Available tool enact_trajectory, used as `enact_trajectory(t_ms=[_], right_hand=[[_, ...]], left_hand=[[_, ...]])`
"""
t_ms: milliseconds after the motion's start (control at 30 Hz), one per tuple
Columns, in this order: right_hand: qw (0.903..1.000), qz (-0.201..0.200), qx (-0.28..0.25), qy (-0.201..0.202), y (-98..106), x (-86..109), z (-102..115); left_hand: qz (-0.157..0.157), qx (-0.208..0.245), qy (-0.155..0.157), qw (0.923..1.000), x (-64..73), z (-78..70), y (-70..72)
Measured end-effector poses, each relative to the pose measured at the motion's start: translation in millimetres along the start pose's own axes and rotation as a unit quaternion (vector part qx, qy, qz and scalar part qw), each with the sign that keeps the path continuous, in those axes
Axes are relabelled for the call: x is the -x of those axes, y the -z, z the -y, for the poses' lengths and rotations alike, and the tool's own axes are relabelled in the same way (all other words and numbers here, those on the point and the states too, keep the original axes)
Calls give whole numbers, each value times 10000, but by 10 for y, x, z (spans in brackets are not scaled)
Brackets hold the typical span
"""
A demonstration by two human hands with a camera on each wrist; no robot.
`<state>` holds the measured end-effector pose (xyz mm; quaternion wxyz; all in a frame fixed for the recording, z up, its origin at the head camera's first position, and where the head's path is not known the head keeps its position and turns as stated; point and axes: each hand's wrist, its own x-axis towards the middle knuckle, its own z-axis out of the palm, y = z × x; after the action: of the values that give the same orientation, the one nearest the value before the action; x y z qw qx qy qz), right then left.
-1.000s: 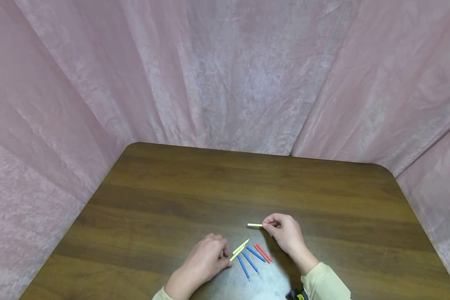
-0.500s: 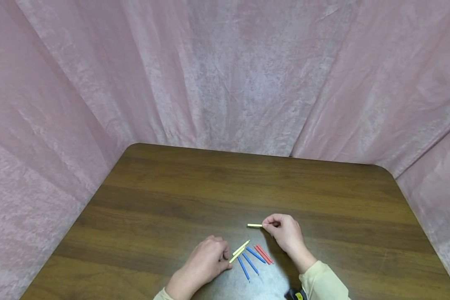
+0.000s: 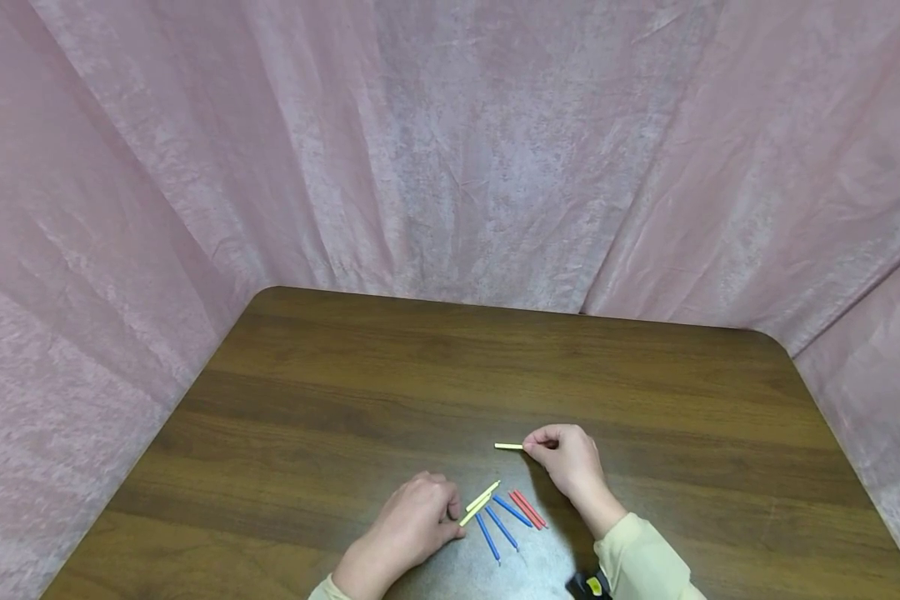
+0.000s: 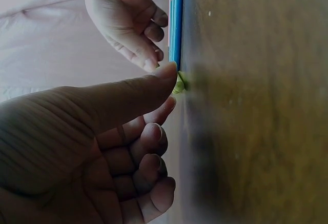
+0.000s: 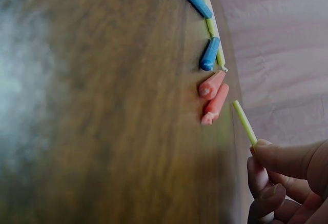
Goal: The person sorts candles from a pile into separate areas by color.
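Thin birthday candles lie in a loose fan on the brown table. My right hand [image 3: 572, 460] pinches the wick end of a yellow candle [image 3: 508, 447] between thumb and fingers, its other end pointing left beyond the fan. On the near left, the thumb and index finger of my left hand [image 3: 420, 517] are at the lower end of another yellow candle [image 3: 474, 510], which they pinch. One more yellow candle [image 3: 480, 497] lies against it. Three blue candles [image 3: 501, 527] spread out to the right, then two red candles [image 3: 527, 509] side by side. In the right wrist view the held yellow candle [image 5: 244, 122] sticks out past the thumb.
The wooden table [image 3: 390, 358] stretches away to rounded far corners. Pink velvet curtain [image 3: 472, 150] hangs behind it and at both sides. A black device with a yellow mark [image 3: 591, 586] sits at the right sleeve.
My right hand has shifted very slightly up and to the left with its yellow candle. The left hand and the lying candles stay practically the same.
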<state>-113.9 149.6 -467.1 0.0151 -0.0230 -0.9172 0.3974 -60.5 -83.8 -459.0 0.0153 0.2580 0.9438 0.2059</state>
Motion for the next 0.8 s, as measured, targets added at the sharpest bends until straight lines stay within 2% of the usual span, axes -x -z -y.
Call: enact_trajectory(t_ms=[267, 800], right_hand=[[9999, 125, 22, -107, -16, -25, 11], [9997, 192, 139, -68, -20, -38, -1]], left_hand=[[27, -22, -28, 10000, -5, 7, -10], [119, -32, 31, 9999, -22, 9, -24]])
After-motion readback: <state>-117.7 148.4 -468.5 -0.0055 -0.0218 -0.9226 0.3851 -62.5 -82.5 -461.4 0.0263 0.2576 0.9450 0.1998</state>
